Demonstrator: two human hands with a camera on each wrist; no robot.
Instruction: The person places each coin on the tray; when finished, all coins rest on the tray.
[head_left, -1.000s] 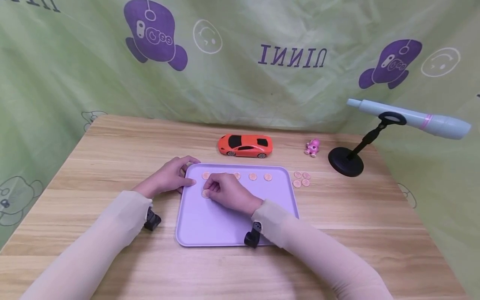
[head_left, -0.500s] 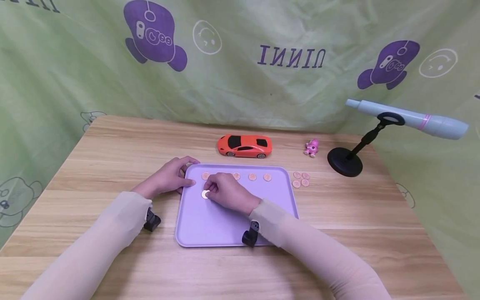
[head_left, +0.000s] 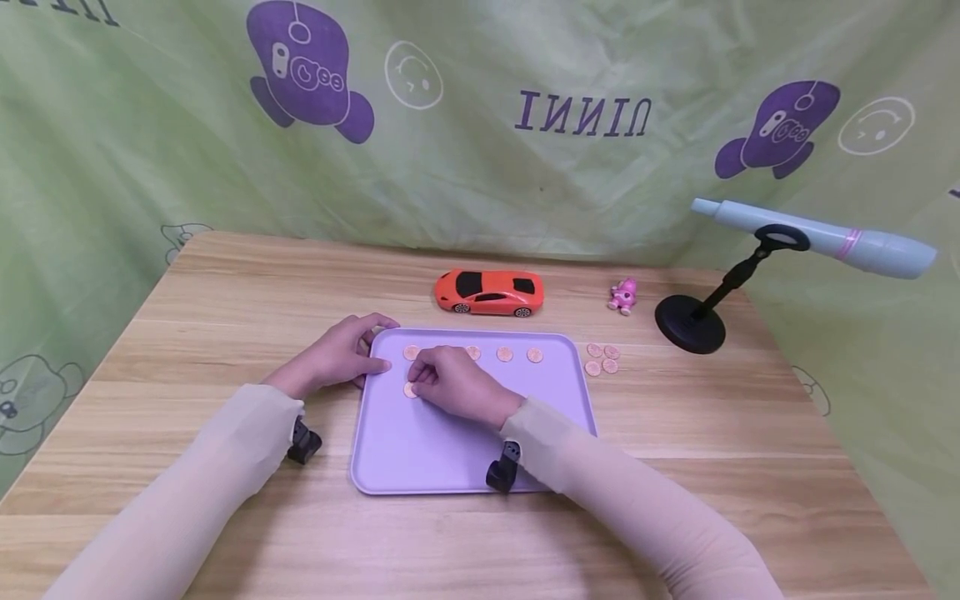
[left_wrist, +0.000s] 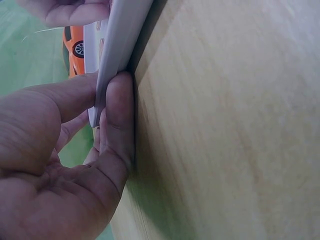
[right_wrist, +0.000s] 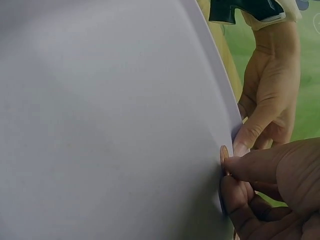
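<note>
A light purple tray point(head_left: 435, 450) lies on the wooden table. At its far left corner my left hand point(head_left: 330, 357) grips the rim; the left wrist view shows the thumb point(left_wrist: 75, 95) over the tray edge and a finger point(left_wrist: 120, 105) underneath. My right hand point(head_left: 461, 387) reaches across the tray and pinches a copper coin point(right_wrist: 223, 154) between thumb and index finger, low at the tray's surface near its left side. Behind that hand runs a row of similar coins point(head_left: 505, 354) along the far rim, partly hidden by the knuckles.
Several more coins point(head_left: 593, 367) lie in a cluster on the table right of the tray. Beyond the tray stand an orange toy car point(head_left: 490, 292) and a small pink figurine point(head_left: 622, 297). A pale blue microphone point(head_left: 825, 236) rests on a black stand point(head_left: 691, 324) at the right.
Both hands keep their places on the tray and the coin. The pinched coin looked brighter half a second ago than it does now.
</note>
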